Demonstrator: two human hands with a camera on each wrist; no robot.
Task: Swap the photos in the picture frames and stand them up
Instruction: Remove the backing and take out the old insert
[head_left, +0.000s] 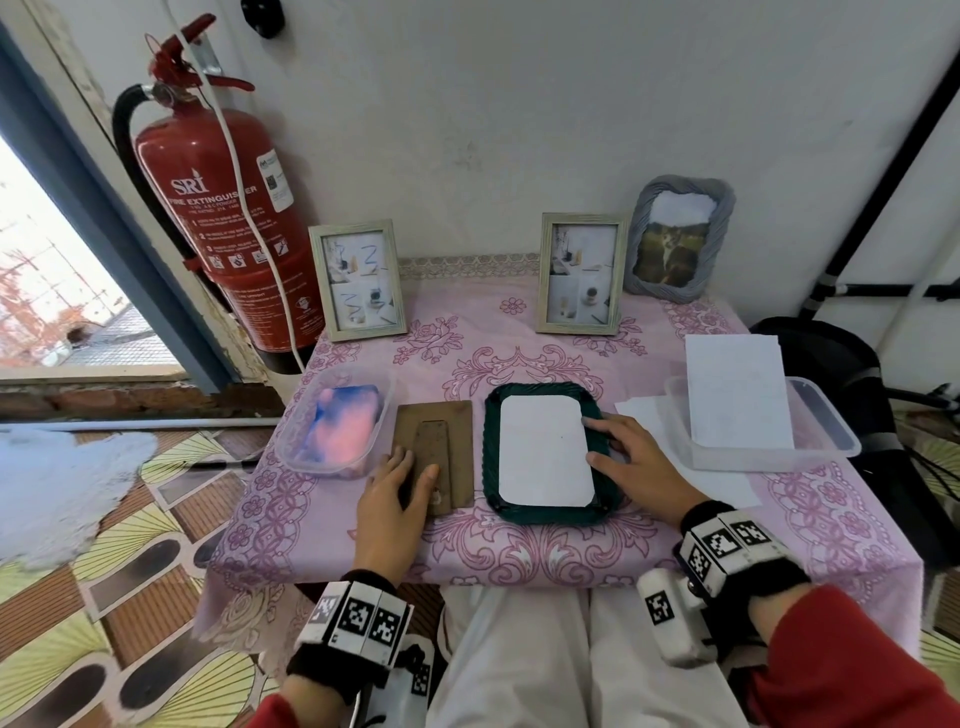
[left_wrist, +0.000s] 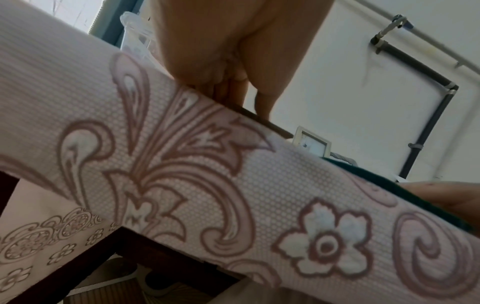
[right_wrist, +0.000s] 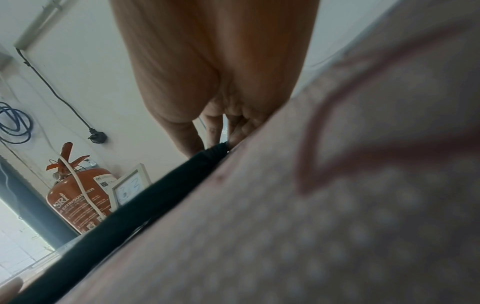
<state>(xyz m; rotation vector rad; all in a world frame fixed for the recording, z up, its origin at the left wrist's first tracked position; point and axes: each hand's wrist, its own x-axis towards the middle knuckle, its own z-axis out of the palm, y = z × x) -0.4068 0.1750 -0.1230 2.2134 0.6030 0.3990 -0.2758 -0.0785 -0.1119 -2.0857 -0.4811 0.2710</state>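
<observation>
A dark green picture frame (head_left: 491, 457) lies face down on the pink tablecloth, with a white photo back (head_left: 543, 449) set in its opening. Its brown backing board (head_left: 457, 441), with the stand flap on it, lies flat just to the left. My left hand (head_left: 415, 470) rests flat on the board's near end, fingers straight. My right hand (head_left: 605, 441) lies spread on the frame's right rim, index finger and thumb touching the white sheet's edge. In the right wrist view the fingers (right_wrist: 215, 129) press on the green frame (right_wrist: 155, 195); in the left wrist view the fingers (left_wrist: 262, 102) press on the board's edge (left_wrist: 275, 127).
Two pale wooden frames (head_left: 358, 280) (head_left: 582, 273) and a grey frame (head_left: 678, 239) stand at the table's back. A plastic tub (head_left: 376, 441) with a pink-blue photo sits left; another tub (head_left: 826, 421) with white sheets sits right. A red fire extinguisher (head_left: 218, 208) hangs at left.
</observation>
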